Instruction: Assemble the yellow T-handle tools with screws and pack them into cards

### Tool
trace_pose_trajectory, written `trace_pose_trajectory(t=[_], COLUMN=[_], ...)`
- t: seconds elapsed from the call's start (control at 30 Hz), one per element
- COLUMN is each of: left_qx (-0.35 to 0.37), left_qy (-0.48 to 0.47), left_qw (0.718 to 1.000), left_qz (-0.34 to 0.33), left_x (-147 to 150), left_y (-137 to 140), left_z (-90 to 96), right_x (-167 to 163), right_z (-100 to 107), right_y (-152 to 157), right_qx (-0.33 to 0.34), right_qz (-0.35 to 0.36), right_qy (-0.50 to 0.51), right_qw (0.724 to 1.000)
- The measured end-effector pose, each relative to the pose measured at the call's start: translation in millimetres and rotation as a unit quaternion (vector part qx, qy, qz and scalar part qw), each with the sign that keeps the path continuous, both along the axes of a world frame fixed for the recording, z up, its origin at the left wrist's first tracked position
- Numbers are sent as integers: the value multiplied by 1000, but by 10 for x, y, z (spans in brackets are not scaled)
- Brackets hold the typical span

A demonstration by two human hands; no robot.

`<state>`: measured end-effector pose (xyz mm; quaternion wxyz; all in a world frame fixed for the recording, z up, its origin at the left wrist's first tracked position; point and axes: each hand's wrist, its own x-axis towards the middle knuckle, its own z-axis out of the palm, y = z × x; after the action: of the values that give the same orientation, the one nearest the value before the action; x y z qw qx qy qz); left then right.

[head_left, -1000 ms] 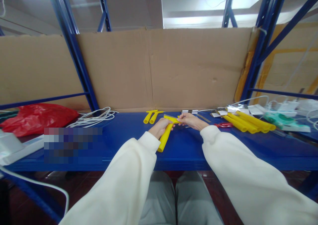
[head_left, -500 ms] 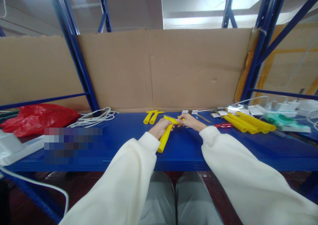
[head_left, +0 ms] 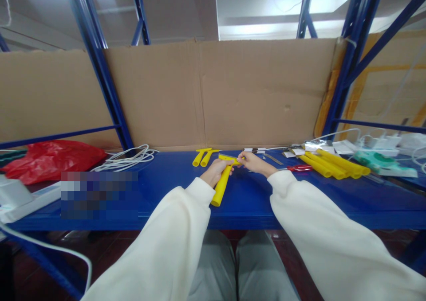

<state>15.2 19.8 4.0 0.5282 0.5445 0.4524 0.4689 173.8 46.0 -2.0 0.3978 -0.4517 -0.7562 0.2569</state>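
My left hand [head_left: 216,172] is closed around the neck of a yellow T-shaped scraper [head_left: 220,191], just below its crosspiece. The scraper's thick round handle slants down toward the table's front edge. At the right end of the crosspiece, my right hand [head_left: 253,162] has its fingertips pinched together. Whatever lies between those fingertips is too small to make out. Two similar yellow T-shaped scrapers [head_left: 207,157] lie behind my left hand. To the right of my right hand is a red-handled screwdriver [head_left: 299,168].
Several yellow tubular handles [head_left: 336,164] lie at the right, near a green and white box [head_left: 382,162]. Small striped pieces [head_left: 254,150] and a flat metal strip [head_left: 273,158] lie behind my right hand. Left are a white cable [head_left: 129,158] and red bag [head_left: 63,158]. Cardboard [head_left: 213,97] stands behind.
The held scraper's crosspiece has turned slightly, showing more of its yellow face. Both hands stay nearly in place, with the right fingertips still at the crosspiece's right end.
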Motion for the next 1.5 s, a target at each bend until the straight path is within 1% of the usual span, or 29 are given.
trace_pose_trajectory(t=[0.1, 0.2, 0.3, 0.57, 0.77, 0.93, 1.07, 1.2, 1.27, 1.4, 1.5], left_qx=[-55, -56, -55, -45, -52, -51, -49, -44, -34, -25, -16], left_qy=[-27, -35, -38, -71, -66, -57, -53, -50, -51, -37, -26], left_qw=[998, 998, 998, 996, 996, 996, 997, 997, 998, 998, 999], left_qz=[3, 16, 20, 18, 30, 38, 34, 27, 33, 36, 31], left_x=[3, 6, 16, 26, 19, 30, 15, 12, 20, 30, 27], left_y=[-46, -87, -130, -166, -142, -166, -139, -128, -141, -161, -158], left_z=[47, 82, 109, 120, 107, 119, 107, 86, 82, 87, 93], right_x=[-2, 2, 0, -9, -14, -13, -5, 6, 12, 18, 20], right_z=[1, -4, -11, -23, -31, -6, -13, -37, -46, -53, -56], right_y=[-9, 2, 16, 25, 48, 30, 23, 17, 11, 4, 15], right_qx=[23, 52, 67, 79, 94, 56, 3, -71, -97, -114, -119], right_qz=[-8, -20, -17, -17, -10, -22, -32, 5, 29, 64, 70], right_qy=[-26, -45, -49, -54, -42, -17, 53, 135, 167, 200, 209], right_qw=[999, 997, 996, 995, 995, 998, 998, 988, 981, 971, 968])
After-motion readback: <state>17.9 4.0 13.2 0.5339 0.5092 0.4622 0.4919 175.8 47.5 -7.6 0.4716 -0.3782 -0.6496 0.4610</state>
